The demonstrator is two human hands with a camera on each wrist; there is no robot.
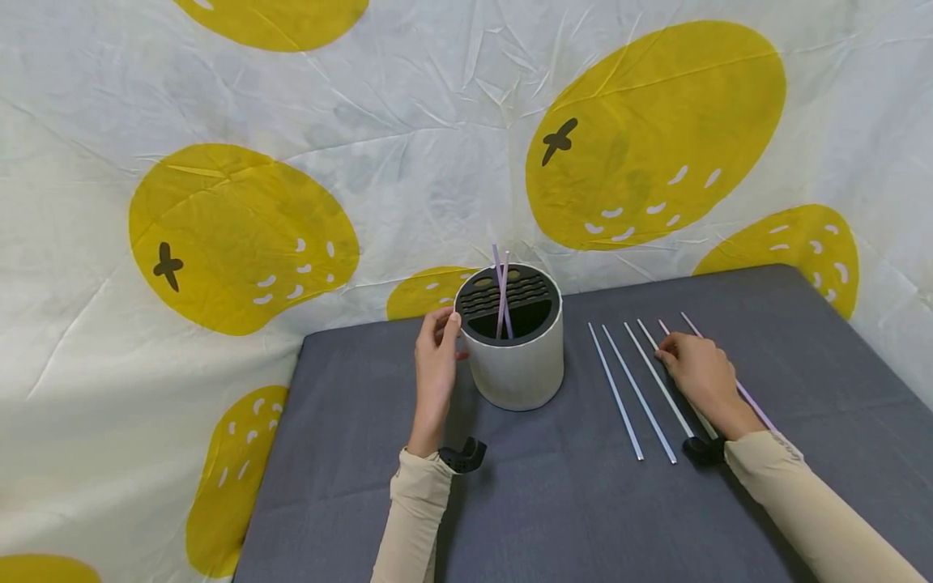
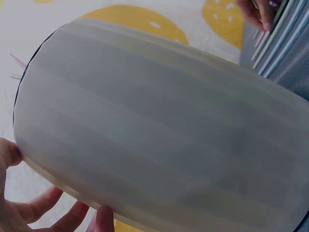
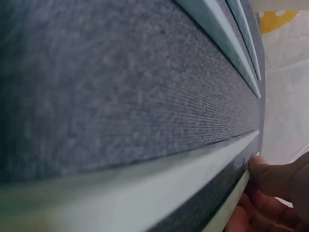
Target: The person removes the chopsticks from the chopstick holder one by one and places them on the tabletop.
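Observation:
A round pen holder [image 1: 516,376] with a light wall and a black slotted top stands on the grey table. Two thin purplish sticks [image 1: 501,304] lean upright in its large front compartment. My left hand [image 1: 436,356] touches the holder's left side with its fingertips; the left wrist view shows the spread fingers [image 2: 104,217] against the wall. To the right of the holder lies a row of several thin sticks, from blue [image 1: 615,393] through pale green [image 1: 659,380] to pink-purple [image 1: 754,402]. My right hand [image 1: 700,376] pinches a pale green stick [image 3: 231,205] near its far end, partly covering it.
Grey cloth covers the table [image 1: 350,453]. Behind it hangs a white curtain [image 1: 430,162] with yellow fruit shapes, close to the table's back edge. A black wrist device [image 1: 464,456] sits on the left wrist, another [image 1: 703,451] on the right.

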